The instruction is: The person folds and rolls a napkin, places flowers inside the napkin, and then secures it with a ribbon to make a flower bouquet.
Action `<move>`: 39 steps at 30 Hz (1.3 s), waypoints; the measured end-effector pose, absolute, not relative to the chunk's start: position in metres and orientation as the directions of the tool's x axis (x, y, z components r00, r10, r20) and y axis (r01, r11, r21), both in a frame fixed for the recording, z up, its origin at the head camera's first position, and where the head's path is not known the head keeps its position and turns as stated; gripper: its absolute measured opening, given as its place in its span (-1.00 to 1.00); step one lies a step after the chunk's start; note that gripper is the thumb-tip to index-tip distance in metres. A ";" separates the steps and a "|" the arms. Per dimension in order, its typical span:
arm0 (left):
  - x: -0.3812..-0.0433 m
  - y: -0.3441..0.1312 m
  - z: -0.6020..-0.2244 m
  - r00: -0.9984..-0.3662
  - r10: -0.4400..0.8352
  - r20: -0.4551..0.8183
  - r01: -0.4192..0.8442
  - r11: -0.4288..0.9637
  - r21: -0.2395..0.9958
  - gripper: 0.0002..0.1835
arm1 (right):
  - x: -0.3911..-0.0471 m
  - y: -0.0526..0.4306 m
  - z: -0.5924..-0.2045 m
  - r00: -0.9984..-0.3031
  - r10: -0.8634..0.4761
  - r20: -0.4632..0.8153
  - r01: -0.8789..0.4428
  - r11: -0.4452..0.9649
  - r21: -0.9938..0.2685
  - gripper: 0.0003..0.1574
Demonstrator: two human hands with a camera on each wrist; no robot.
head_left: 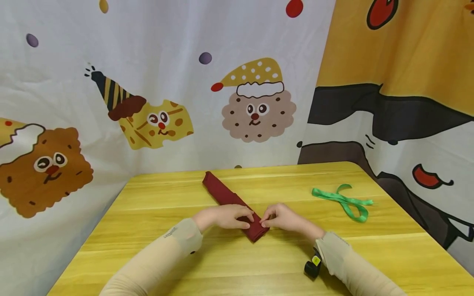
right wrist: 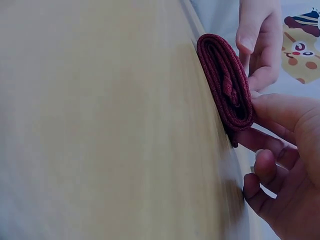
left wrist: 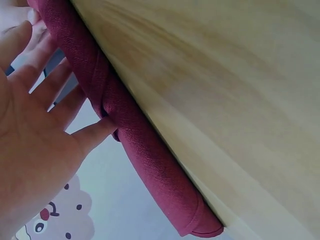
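We see a dark red cloth (head_left: 227,196) lying slantwise on the wooden table (head_left: 152,201), rolled into a long, flattened, layered strip; our left hand (head_left: 228,216) rests spread fingers on it, our right hand (head_left: 284,218) pinches its edge.

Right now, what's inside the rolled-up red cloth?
The cloth shows its own layers at one end, crumpled in the middle. Anything deeper inside is covered, so I can't tell.

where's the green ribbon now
In the head view, the green ribbon lies on the right part of the table, right of the right hand and the maroon cloth roll.
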State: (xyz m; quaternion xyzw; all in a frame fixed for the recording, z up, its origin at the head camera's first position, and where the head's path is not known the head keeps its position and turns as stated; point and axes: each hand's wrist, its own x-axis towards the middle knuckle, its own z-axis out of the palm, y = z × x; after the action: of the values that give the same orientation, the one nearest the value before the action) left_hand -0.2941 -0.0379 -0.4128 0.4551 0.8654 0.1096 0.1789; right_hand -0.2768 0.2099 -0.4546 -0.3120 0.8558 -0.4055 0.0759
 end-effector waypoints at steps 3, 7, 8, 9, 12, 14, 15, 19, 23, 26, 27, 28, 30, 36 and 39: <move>-0.293 -0.038 -0.414 -0.509 0.840 -0.188 0.760 0.542 0.360 -0.68 | -0.275 0.208 -0.456 -0.790 -0.600 0.127 -0.475 0.467 -0.746 -0.96; -0.292 -0.039 -0.416 -0.493 0.856 -0.153 0.775 0.512 0.370 -0.72 | -0.272 0.206 -0.458 -0.795 -0.596 0.115 -0.461 0.469 -0.753 -0.96; -0.292 -0.039 -0.417 -0.491 0.859 -0.145 0.778 0.507 0.370 -0.73 | -0.272 0.206 -0.458 -0.797 -0.593 0.115 -0.459 0.471 -0.753 -0.96; -0.292 -0.040 -0.417 -0.490 0.861 -0.135 0.782 0.502 0.368 -0.73 | -0.271 0.205 -0.458 -0.800 -0.589 0.111 -0.455 0.475 -0.753 -0.96; -0.291 -0.040 -0.418 -0.502 0.857 -0.114 0.786 0.507 0.355 -0.71 | -0.270 0.204 -0.458 -0.808 -0.579 0.112 -0.445 0.474 -0.760 -0.95; -0.291 -0.041 -0.418 -0.522 0.845 -0.115 0.777 0.527 0.346 -0.63 | -0.269 0.203 -0.457 -0.812 -0.574 0.102 -0.428 0.469 -0.772 -0.93; -0.290 -0.042 -0.418 -0.535 0.836 -0.119 0.769 0.541 0.341 -0.59 | -0.268 0.202 -0.457 -0.814 -0.574 0.096 -0.420 0.466 -0.778 -0.91; -0.289 -0.045 -0.418 -0.600 0.784 -0.158 0.722 0.616 0.314 -0.40 | -0.267 0.199 -0.456 -0.814 -0.575 0.082 -0.402 0.457 -0.793 -0.77; -0.285 -0.049 -0.415 -0.635 0.744 -0.211 0.692 0.668 0.274 -0.34 | -0.267 0.197 -0.458 -0.809 -0.581 0.090 -0.410 0.449 -0.794 -0.64; -0.281 -0.051 -0.413 -0.644 0.721 -0.255 0.673 0.693 0.260 -0.34 | -0.266 0.196 -0.459 -0.803 -0.590 0.088 -0.411 0.439 -0.799 -0.61; -0.280 -0.051 -0.413 -0.647 0.714 -0.269 0.665 0.700 0.259 -0.34 | -0.266 0.196 -0.460 -0.801 -0.593 0.085 -0.409 0.438 -0.801 -0.61; -0.279 -0.052 -0.413 -0.648 0.708 -0.282 0.656 0.706 0.267 -0.34 | -0.265 0.196 -0.461 -0.798 -0.596 0.084 -0.411 0.438 -0.800 -0.61; -0.278 -0.052 -0.414 -0.641 0.708 -0.296 0.653 0.706 0.273 -0.37 | -0.264 0.196 -0.461 -0.796 -0.599 0.083 -0.414 0.439 -0.797 -0.62; -0.281 -0.051 -0.419 -0.615 0.727 -0.305 0.670 0.686 0.284 -0.41 | -0.260 0.194 -0.460 -0.783 -0.617 0.077 -0.433 0.452 -0.780 -0.63; -0.283 -0.049 -0.420 -0.599 0.744 -0.294 0.682 0.667 0.298 -0.40 | -0.258 0.193 -0.457 -0.779 -0.623 0.066 -0.432 0.458 -0.777 -0.63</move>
State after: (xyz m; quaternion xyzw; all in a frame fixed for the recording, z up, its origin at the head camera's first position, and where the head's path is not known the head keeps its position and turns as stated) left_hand -0.2830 -0.0491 -0.4199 0.4004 0.8909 0.0775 0.1999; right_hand -0.2577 0.1929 -0.4575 -0.3119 0.8459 -0.4171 0.1148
